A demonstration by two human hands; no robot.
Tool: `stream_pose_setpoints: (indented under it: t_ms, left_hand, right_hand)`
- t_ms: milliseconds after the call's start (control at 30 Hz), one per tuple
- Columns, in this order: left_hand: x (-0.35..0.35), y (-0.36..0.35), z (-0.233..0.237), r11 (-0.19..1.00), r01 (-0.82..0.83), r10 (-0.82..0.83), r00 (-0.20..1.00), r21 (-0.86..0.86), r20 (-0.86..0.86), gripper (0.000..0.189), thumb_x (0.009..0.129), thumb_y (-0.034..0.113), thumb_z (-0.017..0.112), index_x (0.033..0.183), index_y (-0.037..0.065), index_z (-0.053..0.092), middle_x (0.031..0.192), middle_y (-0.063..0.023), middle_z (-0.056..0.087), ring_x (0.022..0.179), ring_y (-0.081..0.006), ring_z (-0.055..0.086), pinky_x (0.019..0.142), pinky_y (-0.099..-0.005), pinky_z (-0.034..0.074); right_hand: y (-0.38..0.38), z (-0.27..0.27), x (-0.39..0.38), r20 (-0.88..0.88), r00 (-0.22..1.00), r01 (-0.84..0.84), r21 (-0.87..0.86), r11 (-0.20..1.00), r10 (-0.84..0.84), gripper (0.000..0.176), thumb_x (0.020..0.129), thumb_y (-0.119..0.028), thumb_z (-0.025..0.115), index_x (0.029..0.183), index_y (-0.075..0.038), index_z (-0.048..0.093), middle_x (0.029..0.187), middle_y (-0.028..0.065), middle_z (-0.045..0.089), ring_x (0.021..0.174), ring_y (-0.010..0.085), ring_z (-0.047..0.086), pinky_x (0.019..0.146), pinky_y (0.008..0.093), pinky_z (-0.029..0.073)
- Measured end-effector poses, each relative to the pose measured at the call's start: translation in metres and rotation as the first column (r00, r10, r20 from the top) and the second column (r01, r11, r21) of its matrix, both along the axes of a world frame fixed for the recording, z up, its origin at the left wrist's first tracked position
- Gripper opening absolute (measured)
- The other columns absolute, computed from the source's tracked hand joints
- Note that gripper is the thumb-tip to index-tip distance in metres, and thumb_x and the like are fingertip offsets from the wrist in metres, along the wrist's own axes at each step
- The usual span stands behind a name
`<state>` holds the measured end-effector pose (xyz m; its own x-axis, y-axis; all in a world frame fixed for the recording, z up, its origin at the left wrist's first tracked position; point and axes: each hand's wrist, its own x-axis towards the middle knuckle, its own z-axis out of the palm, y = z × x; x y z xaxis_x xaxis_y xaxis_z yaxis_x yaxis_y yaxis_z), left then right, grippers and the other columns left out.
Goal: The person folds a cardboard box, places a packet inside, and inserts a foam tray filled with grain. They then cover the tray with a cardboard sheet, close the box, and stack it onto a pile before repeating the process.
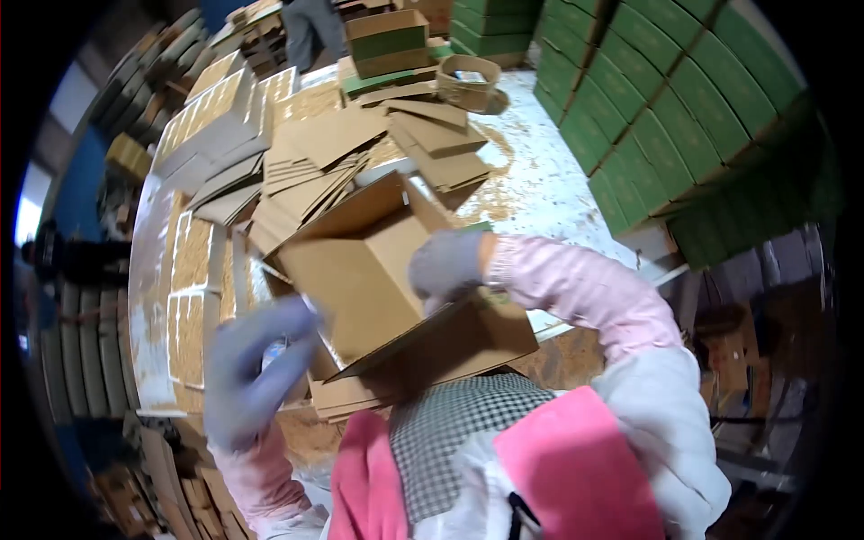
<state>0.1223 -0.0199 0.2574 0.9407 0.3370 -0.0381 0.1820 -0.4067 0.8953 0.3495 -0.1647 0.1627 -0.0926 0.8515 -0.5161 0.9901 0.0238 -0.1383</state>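
An open cardboard box [346,288], brown inside, lies tilted in front of me with its flaps up. My right hand [447,265], in a grey glove, is at its right side, fingers curled over the wall and partly hidden. My left hand [256,373], gloved too and smeared by motion, is just left of the box, its fingers and thumb curved apart. Between them shows a small whitish-blue thing [275,351] that I cannot make out; it seems to lie behind the hand. Under the box's near side are flat cardboard sheets [337,400].
Behind the box lie loose cardboard pieces [328,135]. White trays with tan filling [193,252] line the left side. Green boxes [657,108] are stacked high at the right. A round tub [468,81] and an open green box [389,40] stand at the back. People are in the background.
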Motion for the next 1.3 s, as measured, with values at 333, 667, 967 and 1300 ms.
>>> stream_pose_setpoints:
  t_ms: [333, 667, 967, 1300]
  left_hand:
    - [-0.010, 0.074, -0.148, 0.945, -0.313, 0.322, 0.939, -0.090, 0.116, 0.041, 0.093, 0.014, 0.056, 0.129, -0.004, 0.050, 0.125, -0.0133, 0.060, 0.114, -0.0232, 0.055, 0.100, -0.0355, 0.042]
    - [0.020, 0.013, -0.205, 0.691, -0.458, 0.437, 0.881, -0.560, -0.180, 0.063, 0.090, 0.021, 0.066, 0.142, -0.002, 0.038, 0.134, -0.0133, 0.051, 0.117, -0.0236, 0.054, 0.101, -0.0347, 0.042]
    - [0.227, -0.015, -0.208, 0.944, -0.044, 0.011, 0.995, -0.328, -0.100, 0.024, 0.085, 0.004, 0.059, 0.109, -0.001, 0.061, 0.107, -0.0105, 0.065, 0.110, -0.0175, 0.058, 0.100, -0.0317, 0.041]
    - [0.455, -0.154, -0.401, 0.748, 0.031, -0.058, 0.998, -0.663, -0.018, 0.057, 0.079, -0.007, 0.063, 0.131, 0.003, 0.042, 0.106, -0.0128, 0.061, 0.091, -0.0209, 0.064, 0.079, -0.0294, 0.054]
  right_hand:
    - [-0.028, -0.069, 0.058, -0.766, 0.610, 0.636, 0.322, 0.701, -0.202, 0.044, 0.085, -0.044, 0.063, 0.121, -0.017, 0.064, 0.104, 0.0198, 0.064, 0.109, 0.0321, 0.060, 0.094, 0.0402, 0.046]
    - [-0.032, -0.154, 0.001, -0.938, 0.058, 0.889, -0.107, 0.446, -0.342, 0.117, 0.078, -0.070, 0.063, 0.149, 0.008, 0.013, 0.150, 0.0340, 0.022, 0.140, 0.0437, 0.023, 0.116, 0.0466, 0.019]
    - [-0.188, -0.170, 0.172, -0.644, -0.618, 0.764, -0.626, 0.154, 0.451, 0.060, 0.095, -0.041, 0.057, 0.138, -0.001, 0.045, 0.127, 0.0096, 0.058, 0.114, 0.0187, 0.056, 0.094, 0.0305, 0.045]
    - [-0.352, -0.216, 0.054, -0.842, -0.517, 0.791, -0.403, -0.460, -0.152, 0.051, 0.091, -0.027, 0.065, 0.132, -0.001, 0.053, 0.128, 0.0115, 0.059, 0.113, 0.0201, 0.057, 0.097, 0.0329, 0.047]
